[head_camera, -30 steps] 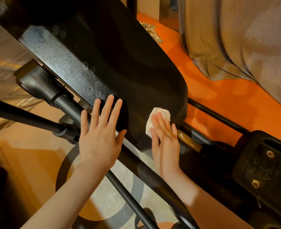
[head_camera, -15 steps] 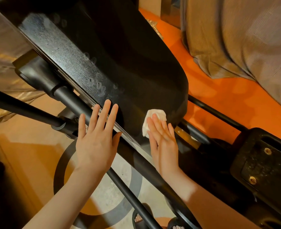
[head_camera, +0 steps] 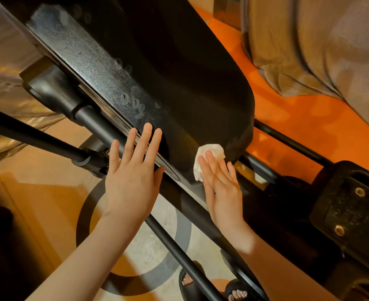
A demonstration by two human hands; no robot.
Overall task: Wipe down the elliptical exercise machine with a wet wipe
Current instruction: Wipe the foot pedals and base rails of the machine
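left hand (head_camera: 133, 179) flat, fingers straight and spread, resting on dusty top edge of black elliptical machine (head_camera: 179, 68). right hand (head_camera: 221, 187) flat too, straight fingers pressing white wet wipe (head_camera: 203, 158) against machine's lower side panel. orange floor (head_camera: 298, 118) and brown fabric (head_camera: 320, 40) at right.

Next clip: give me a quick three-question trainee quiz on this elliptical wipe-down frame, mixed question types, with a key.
1. True or false: the right hand presses the white wipe against the machine's black housing with straight fingers.
2. Multiple choice: the left hand is A) gripping a spray bottle, B) resting flat, fingers spread, on the housing edge, C) holding a second wipe.
3. Fill in: the dusty strip with fingerprint marks lies ahead of the ___ hand.

Key: 1 true; 2 B; 3 left.
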